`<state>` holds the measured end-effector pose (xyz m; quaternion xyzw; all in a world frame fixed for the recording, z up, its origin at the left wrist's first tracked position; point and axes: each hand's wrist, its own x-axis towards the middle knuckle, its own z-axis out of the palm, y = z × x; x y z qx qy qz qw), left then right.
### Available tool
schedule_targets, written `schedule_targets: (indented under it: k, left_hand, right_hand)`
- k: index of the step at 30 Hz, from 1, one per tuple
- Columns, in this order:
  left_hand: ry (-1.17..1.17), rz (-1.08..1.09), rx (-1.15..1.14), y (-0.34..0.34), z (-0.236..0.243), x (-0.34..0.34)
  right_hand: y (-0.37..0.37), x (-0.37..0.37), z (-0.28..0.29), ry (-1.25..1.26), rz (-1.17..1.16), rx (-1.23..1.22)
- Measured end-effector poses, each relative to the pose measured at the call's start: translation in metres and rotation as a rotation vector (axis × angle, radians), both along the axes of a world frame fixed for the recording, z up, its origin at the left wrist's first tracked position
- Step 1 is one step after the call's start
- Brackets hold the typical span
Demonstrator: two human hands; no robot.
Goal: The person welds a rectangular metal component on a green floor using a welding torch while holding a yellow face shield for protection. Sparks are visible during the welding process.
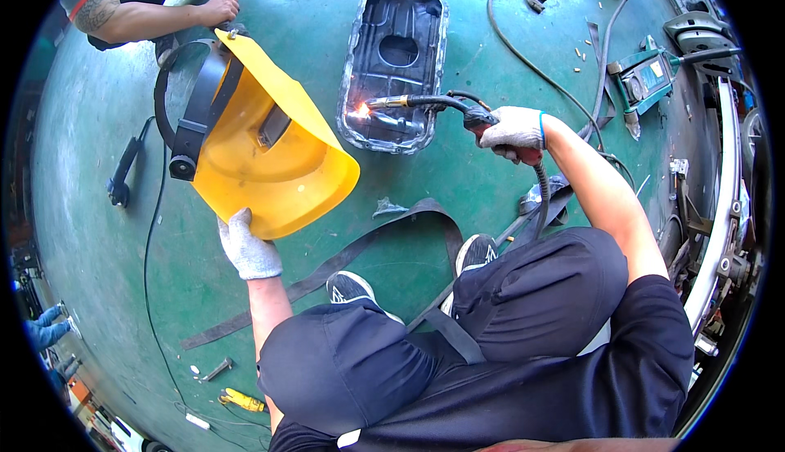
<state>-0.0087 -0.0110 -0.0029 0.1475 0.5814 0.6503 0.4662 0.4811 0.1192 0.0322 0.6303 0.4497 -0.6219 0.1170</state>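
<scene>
My right hand (513,131), in a white work glove, is closed round the handle of a welding torch (441,101). The torch points left, and a bright orange spark glows at its tip inside an oil pan (352,67). The pan is a dark rectangular metal tray with a pale rim and an oval hole, lying on the floor. In my gloved left hand (249,247), the lower edge of a yellow welding mask (307,170) is gripped. The mask is tilted, its hollow inside and black headband showing. My left thumb rests against its outer edge.
Another person's bare forearm (155,22) reaches in at the upper left. A green floor jack (646,76) stands at the right beside metal parts. Cables and a flat black strap (327,268) cross the green floor. An angle grinder (123,174) lies at the left.
</scene>
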Motion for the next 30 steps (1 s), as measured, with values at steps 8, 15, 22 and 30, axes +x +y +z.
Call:
schedule_targets:
  k: [8, 15, 22, 30]
  left_hand:
    - [0.020, 0.007, 0.012, 0.001, 0.003, 0.006]
    - [0.186, -0.136, 0.025, 0.000, -0.006, 0.017]
    - [0.147, -0.386, 0.070, 0.006, -0.011, 0.057]
    - [0.156, -0.409, 0.051, 0.007, -0.012, 0.061]
  right_hand:
    - [0.007, 0.007, -0.006, 0.005, 0.033, -0.007]
    - [0.005, 0.006, -0.005, 0.016, 0.035, 0.006]
    - [0.003, 0.003, -0.001, -0.003, 0.037, 0.020]
    - [0.001, 0.008, -0.010, 0.023, -0.011, 0.017]
